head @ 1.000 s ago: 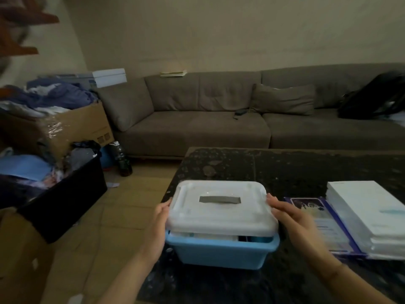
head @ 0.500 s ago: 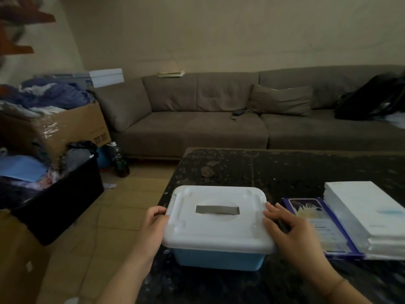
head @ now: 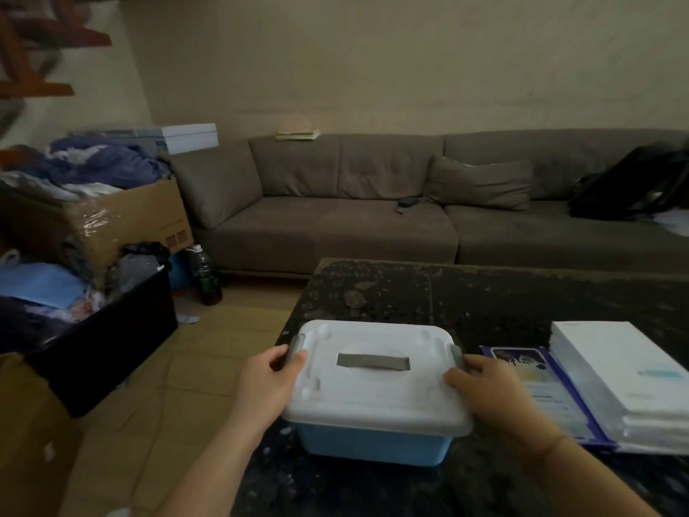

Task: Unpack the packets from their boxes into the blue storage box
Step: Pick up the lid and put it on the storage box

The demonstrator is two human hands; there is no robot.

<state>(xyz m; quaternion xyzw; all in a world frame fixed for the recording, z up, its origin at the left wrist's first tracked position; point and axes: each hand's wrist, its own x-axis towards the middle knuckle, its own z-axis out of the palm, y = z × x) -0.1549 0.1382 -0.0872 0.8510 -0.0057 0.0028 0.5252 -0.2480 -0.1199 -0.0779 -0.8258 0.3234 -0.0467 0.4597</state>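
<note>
Blue storage box (head: pixel 369 445) sits lidded near the counter (head: pixel 484 304) edge, your left hand (head: pixel 270 382) and right hand (head: pixel 488 386) pinching its grey side latches (head: pixel 294 348) — yank unevenly and it could slide off.

Home living room: sofa (head: pixel 373 203), clutter.

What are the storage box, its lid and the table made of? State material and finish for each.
Storage box: likely plastic, smooth matte blue, with moulded rounded corners.
Lid: plastic, milky white, with moulded bumps and grey side clips.
Table: probably polished stone, black with pale speckles and a faint sheen; could be an imitation.
</note>
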